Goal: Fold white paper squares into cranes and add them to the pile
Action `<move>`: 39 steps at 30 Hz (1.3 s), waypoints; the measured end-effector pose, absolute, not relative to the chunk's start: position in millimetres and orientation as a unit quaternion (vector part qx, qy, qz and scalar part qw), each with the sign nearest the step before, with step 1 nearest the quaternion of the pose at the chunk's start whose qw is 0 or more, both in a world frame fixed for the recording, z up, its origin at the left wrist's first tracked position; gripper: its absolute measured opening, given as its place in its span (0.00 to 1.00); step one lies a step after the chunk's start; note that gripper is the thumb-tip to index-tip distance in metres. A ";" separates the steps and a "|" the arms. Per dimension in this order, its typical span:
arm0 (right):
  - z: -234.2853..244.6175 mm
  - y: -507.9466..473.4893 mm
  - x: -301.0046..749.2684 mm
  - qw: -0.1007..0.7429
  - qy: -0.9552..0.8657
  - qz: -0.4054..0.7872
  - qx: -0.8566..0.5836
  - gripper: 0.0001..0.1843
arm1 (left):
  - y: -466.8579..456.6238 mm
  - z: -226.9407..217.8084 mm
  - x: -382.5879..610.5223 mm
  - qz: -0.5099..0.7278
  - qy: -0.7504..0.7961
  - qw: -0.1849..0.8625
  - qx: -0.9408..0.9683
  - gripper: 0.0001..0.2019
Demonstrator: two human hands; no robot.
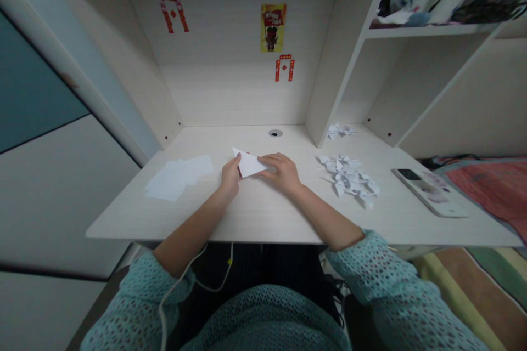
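Note:
Between my two hands is a folded sheet of white paper point(249, 165), held just over the desk, with a pointed corner at its upper left. My left hand point(231, 174) pinches its left edge, thumb on top. On the other side, my right hand point(282, 170) grips the right end with thumb and fingers; some fingertips are hidden behind the paper. Left of my hands lies a spread of flat white sheets point(177, 176). To the right sits a pile of folded white paper pieces point(348, 176).
A smaller heap of folded paper point(341, 131) lies by the upright divider point(349, 60). At the right is a flat white device point(428, 192) near a red cloth point(489, 186). A cable hole point(275, 133) is at the desk's back. A white cable point(181, 279) hangs by my left arm.

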State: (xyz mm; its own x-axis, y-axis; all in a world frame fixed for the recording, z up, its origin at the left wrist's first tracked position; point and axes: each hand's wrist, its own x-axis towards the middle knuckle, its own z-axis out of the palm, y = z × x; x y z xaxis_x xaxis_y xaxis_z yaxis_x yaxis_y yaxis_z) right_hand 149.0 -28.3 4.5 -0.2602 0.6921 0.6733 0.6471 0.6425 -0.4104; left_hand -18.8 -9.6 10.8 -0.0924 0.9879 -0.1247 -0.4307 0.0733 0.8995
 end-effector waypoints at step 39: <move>6.7 -10.1 159.5 0.546 -0.523 0.565 -0.329 0.17 | -1.8 19.5 -37.5 0.479 0.359 0.751 0.278 0.03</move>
State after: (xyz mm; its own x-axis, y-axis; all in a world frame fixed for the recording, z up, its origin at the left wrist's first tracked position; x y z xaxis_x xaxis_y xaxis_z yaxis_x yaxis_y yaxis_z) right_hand 159.5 -10.1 6.7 -0.1868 0.9619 0.1995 -0.2727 0.1443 -0.9512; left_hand -37.5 -1.8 19.5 0.2830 0.9193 -0.2735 -0.5208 0.3867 0.7610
